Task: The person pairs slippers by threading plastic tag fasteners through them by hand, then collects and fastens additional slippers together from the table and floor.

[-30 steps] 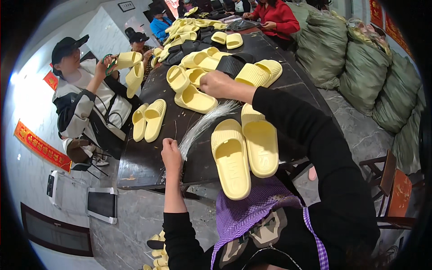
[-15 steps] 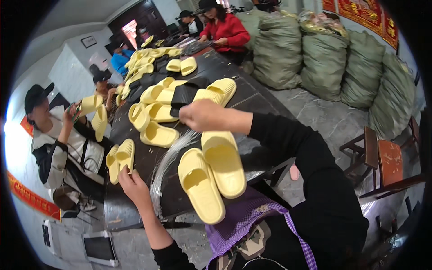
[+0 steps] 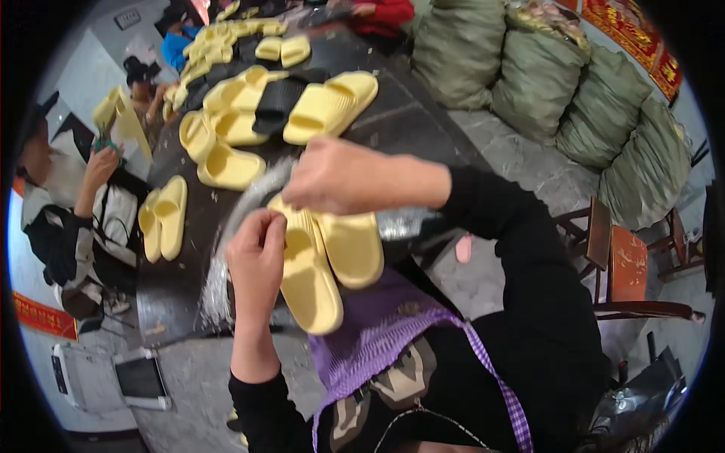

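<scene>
In front of me a pair of yellow slide slippers [image 3: 312,298] lies at the table's near edge, toes away from me, their far ends partly hidden by my hands. Above the left slipper, my left hand [image 3: 258,253] is closed in a pinch. Just beyond it, over the toe ends, my right hand [image 3: 332,177] is curled shut, knuckles up. Whatever either hand grips is too small or hidden to make out. A bundle of thin clear strands [image 3: 219,283] runs along the table beside my left hand and passes behind both hands.
Yellow slippers [image 3: 230,167] and a black slipper [image 3: 279,102] crowd the dark table [image 3: 411,124]. Another yellow pair [image 3: 164,219] lies at its left edge. There a person holds green-handled scissors [image 3: 106,143] and yellow slippers. Stuffed green sacks [image 3: 529,90] and a wooden stool [image 3: 627,264] stand right.
My left hand has moved from beside the left-hand slipper pair to a pinch close to my right hand. Both hands now hover over the near slippers. The view has tilted downward.
</scene>
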Motion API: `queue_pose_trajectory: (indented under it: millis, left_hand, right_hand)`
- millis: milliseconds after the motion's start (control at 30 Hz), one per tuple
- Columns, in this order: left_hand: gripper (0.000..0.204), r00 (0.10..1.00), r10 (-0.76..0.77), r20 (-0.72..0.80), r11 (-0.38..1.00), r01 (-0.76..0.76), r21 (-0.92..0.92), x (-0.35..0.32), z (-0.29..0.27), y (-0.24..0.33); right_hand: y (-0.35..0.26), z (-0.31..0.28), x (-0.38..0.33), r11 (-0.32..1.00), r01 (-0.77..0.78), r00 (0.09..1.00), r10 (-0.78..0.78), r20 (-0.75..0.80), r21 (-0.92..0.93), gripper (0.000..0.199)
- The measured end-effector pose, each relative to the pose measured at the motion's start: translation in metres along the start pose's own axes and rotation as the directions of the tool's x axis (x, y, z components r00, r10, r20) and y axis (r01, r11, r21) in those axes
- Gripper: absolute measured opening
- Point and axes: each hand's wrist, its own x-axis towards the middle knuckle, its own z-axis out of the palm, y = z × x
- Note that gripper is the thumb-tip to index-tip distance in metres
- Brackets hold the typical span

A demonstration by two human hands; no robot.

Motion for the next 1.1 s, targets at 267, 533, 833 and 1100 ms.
queue_pose_trajectory:
  millis: [267, 533, 833, 1100]
  left_hand:
    - [0.006, 0.953, 0.303, -0.032, 0.855, -0.257, 0.450, -0.036, 0.018, -0.012]
    - [0.022, 0.900, 0.432, 0.060, 0.697, -0.375, 0.610, -0.068, 0.030, -0.008]
    - [0.023, 0.876, 0.457, 0.156, 0.665, -0.453, 0.594, -0.079, 0.039, -0.001]
    - [0.026, 0.861, 0.459, 0.222, 0.639, -0.493, 0.590, -0.085, 0.047, 0.004]
  right_hand:
    - [0.052, -0.014, -0.060, 0.719, -0.517, 0.788, 0.611, -0.068, 0.465, 0.016]
    - [0.068, -0.006, -0.105, 0.594, -0.629, 0.700, 0.714, 0.032, 0.502, 0.019]
    - [0.077, 0.000, -0.112, 0.584, -0.658, 0.684, 0.728, 0.052, 0.476, 0.019]
    - [0.075, 0.001, -0.116, 0.591, -0.675, 0.682, 0.728, 0.069, 0.443, 0.019]
